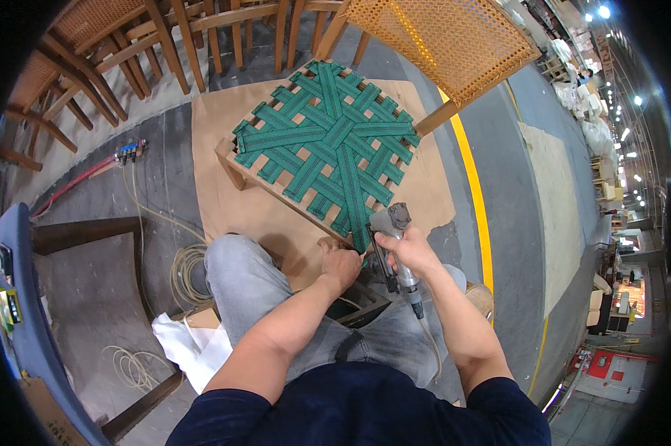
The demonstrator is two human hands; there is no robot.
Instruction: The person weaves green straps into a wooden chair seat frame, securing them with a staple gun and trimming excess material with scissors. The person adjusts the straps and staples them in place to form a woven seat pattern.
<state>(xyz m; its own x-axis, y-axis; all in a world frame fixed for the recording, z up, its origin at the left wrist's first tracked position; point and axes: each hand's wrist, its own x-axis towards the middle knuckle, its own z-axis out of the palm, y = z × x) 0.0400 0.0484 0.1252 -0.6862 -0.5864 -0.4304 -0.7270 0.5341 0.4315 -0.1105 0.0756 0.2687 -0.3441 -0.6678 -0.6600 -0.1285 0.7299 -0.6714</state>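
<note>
A wooden chair with a woven cane backrest (439, 44) stands before me, its seat frame (294, 203) crossed by interlaced green webbing straps (340, 132). At the seat's near corner my left hand (340, 265) is closed, fingers pinched at the end of a diagonal green webbing strap (355, 201). My right hand (412, 251) grips a pneumatic staple gun (392, 220), with its head beside that same corner. From the gun's handle a thin air hose (433, 343) runs down past my right leg. The gun's nose and the strap's tip are partly hidden.
Brown cardboard (227, 111) lies under the chair. More cane chairs (90, 30) crowd the far left. A coiled air hose (190, 275) and a red hose with fittings (131, 149) lie left. A blue padded piece (23, 297) stands near left. A yellow line (473, 186) marks the floor right.
</note>
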